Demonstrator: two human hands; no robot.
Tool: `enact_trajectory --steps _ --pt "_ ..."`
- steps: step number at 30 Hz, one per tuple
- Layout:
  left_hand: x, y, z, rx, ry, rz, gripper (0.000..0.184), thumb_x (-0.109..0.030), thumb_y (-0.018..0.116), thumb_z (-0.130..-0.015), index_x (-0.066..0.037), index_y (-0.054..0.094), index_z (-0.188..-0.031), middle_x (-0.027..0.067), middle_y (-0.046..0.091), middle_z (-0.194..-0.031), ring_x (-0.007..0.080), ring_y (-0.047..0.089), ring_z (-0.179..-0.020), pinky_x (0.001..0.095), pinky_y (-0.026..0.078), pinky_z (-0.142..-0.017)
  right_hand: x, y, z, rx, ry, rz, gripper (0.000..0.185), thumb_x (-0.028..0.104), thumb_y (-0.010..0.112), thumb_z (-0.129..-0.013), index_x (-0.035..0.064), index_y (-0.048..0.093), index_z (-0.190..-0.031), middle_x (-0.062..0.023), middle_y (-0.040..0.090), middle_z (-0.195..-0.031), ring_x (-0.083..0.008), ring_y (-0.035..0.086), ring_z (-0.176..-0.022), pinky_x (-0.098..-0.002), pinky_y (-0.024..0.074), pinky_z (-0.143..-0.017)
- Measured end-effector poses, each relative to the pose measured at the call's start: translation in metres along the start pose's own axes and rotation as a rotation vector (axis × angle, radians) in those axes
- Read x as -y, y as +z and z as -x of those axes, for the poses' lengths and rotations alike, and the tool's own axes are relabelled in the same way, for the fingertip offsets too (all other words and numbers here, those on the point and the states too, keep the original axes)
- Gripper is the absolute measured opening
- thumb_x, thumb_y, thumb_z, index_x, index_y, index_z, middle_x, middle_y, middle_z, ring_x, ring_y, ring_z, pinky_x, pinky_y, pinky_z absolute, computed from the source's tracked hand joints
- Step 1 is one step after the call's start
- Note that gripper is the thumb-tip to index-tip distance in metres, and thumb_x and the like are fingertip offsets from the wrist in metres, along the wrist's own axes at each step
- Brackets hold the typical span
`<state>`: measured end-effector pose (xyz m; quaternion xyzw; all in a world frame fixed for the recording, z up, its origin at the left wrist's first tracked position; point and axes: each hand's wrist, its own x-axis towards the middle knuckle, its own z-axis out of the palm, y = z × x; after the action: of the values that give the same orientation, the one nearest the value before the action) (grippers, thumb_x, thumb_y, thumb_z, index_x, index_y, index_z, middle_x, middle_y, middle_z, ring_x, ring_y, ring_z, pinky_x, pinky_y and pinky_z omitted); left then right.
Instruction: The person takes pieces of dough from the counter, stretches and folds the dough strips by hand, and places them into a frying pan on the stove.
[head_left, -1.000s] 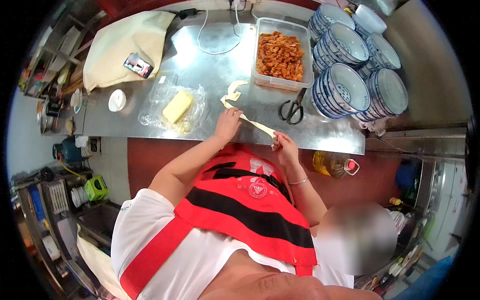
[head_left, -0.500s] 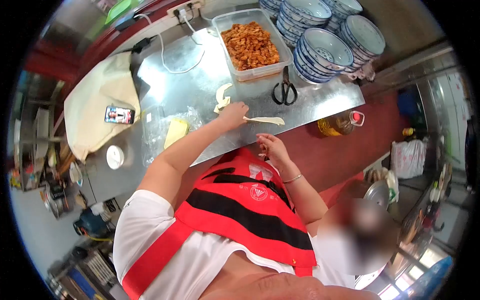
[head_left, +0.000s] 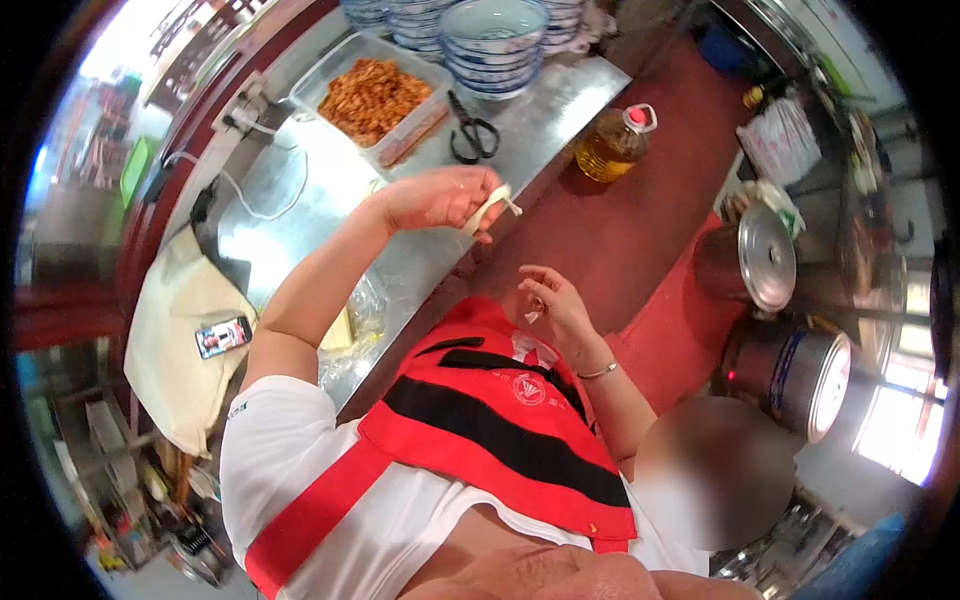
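My left hand (head_left: 445, 203) is closed round a pale cream-coloured, soft-looking strip (head_left: 487, 212), raised over the metal table's front edge. The strip bends, and a thin end sticks out past the fingers; I cannot tell what it is made of. Lower and to the right, my right hand (head_left: 556, 304) hovers in front of the red apron, its fingers loosely curled. A small pale scrap (head_left: 533, 316) shows at its fingers, too small to name. Behind my left hand on the table (head_left: 262, 235) lie black-handled scissors (head_left: 473, 138).
A clear plastic tub (head_left: 440, 98) of reddish-brown pieces stands at the back, beside stacked blue-and-white bowls (head_left: 492, 60). Leftward are a white cable (head_left: 243, 207), a cloth (head_left: 175, 330) and a phone (head_left: 223, 338). An oil jug (head_left: 612, 148) and metal pots (head_left: 768, 258) stand right. Another person's blurred head (head_left: 715, 475) is close by.
My left hand has lifted off the table with the pale strip and come nearer. My right hand has shifted slightly. The whole view has turned, so the table now appears farther left.
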<state>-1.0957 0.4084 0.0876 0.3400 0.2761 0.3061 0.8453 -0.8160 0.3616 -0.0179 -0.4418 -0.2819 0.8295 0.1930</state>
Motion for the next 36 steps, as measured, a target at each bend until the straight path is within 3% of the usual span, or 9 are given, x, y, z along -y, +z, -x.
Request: enact_trajectory --steps 6,9,12,20,24,28,31,34,36 --pt "-0.037 0.189 -0.082 0.448 0.221 -0.067 0.064 -0.054 0.061 -0.083 -0.005 0.045 -0.121 0.0182 0.054 -0.118 0.0306 0.056 -0.109 0.05 0.044 -0.097 0.033 -0.04 0.069 -0.188 -0.611 0.328 0.065 0.012 0.072 -0.08 0.0047 0.041 -0.137 -0.0003 0.057 -0.089 -0.0052 0.049 -0.073 -0.0205 0.0417 -0.064" --pt "-0.01 0.278 -0.127 0.638 0.321 0.034 0.045 -0.04 0.044 -0.096 -0.003 0.048 -0.122 0.0232 0.053 -0.124 0.0347 0.055 -0.113 0.0509 0.04 -0.101 0.044 -0.049 0.133 -0.032 -0.68 0.283 0.078 0.015 0.08 -0.072 0.003 0.036 -0.136 -0.0037 0.056 -0.104 -0.0104 0.05 -0.083 -0.0264 0.0456 -0.072" --pt "0.029 0.366 -0.161 0.808 0.287 0.086 0.059 -0.043 0.05 -0.093 0.0 0.042 -0.131 0.02 0.05 -0.129 0.0314 0.054 -0.114 0.0536 0.038 -0.102 0.027 -0.077 0.163 -0.365 -1.125 0.767 0.081 0.027 0.085 -0.064 0.0011 0.041 -0.127 -0.0164 0.053 -0.113 -0.025 0.053 -0.098 -0.0334 0.0472 -0.08" --pt "0.111 0.559 -0.251 0.996 0.343 0.174 0.05 -0.023 0.048 -0.093 0.009 0.038 -0.131 0.0256 0.04 -0.138 0.0335 0.043 -0.128 0.0524 0.02 -0.113 -0.038 -0.239 0.309 -0.934 -1.039 0.68 0.03 0.03 0.074 -0.076 0.0069 0.066 -0.093 -0.011 0.06 -0.08 -0.0229 0.057 -0.076 -0.0351 0.0472 -0.07" --pt "0.15 0.658 -0.268 0.863 0.384 0.079 0.053 -0.026 0.043 -0.094 0.01 0.035 -0.132 0.0273 0.032 -0.143 0.0339 0.033 -0.134 0.0529 0.016 -0.115 -0.094 -0.315 0.405 -1.18 -1.063 0.013 0.035 0.023 0.072 -0.08 0.0075 0.06 -0.109 -0.0028 0.062 -0.086 -0.01 0.056 -0.072 -0.0254 0.0459 -0.061" --pt "0.211 0.766 -0.28 0.757 0.336 0.12 0.053 -0.025 0.039 -0.095 0.011 0.031 -0.132 0.0299 0.029 -0.143 0.038 0.029 -0.135 0.0535 0.013 -0.115 -0.139 -0.342 0.549 -0.765 -1.327 -0.695 0.064 0.008 0.061 -0.088 0.0158 0.028 -0.141 -0.0155 0.059 -0.11 -0.0075 0.054 -0.071 -0.0173 0.0423 -0.057" --pt "0.239 0.822 -0.324 1.436 -0.213 0.482 0.044 -0.02 0.043 -0.094 0.009 0.038 -0.127 0.0264 0.039 -0.137 0.0344 0.036 -0.132 0.0493 0.018 -0.115 -0.172 -0.366 0.62 -0.76 -1.607 -0.876 0.055 0.004 0.055 -0.09 0.0163 0.03 -0.138 -0.0227 0.053 -0.121 -0.0113 0.053 -0.073 -0.0204 0.0438 -0.06" --pt "0.287 0.889 -0.342 1.494 0.329 0.197 0.03 -0.02 0.044 -0.093 0.004 0.055 -0.108 0.0203 0.058 -0.115 0.0288 0.054 -0.111 0.0453 0.04 -0.103 -0.207 -0.389 0.679 -0.81 -1.773 -1.096 0.044 0.002 0.057 -0.088 0.0149 0.041 -0.127 -0.0232 0.05 -0.126 -0.013 0.053 -0.074 -0.0229 0.0433 -0.059" --pt "0.314 0.931 -0.344 1.388 0.235 0.145 0.033 -0.018 0.045 -0.093 0.006 0.053 -0.113 0.0216 0.057 -0.116 0.0283 0.055 -0.112 0.0415 0.042 -0.102 -0.238 -0.398 0.711 -0.918 -1.78 -1.175 0.052 0.0 0.059 -0.085 0.0122 0.04 -0.132 -0.0202 0.048 -0.129 -0.0126 0.052 -0.074 -0.0224 0.0423 -0.059"
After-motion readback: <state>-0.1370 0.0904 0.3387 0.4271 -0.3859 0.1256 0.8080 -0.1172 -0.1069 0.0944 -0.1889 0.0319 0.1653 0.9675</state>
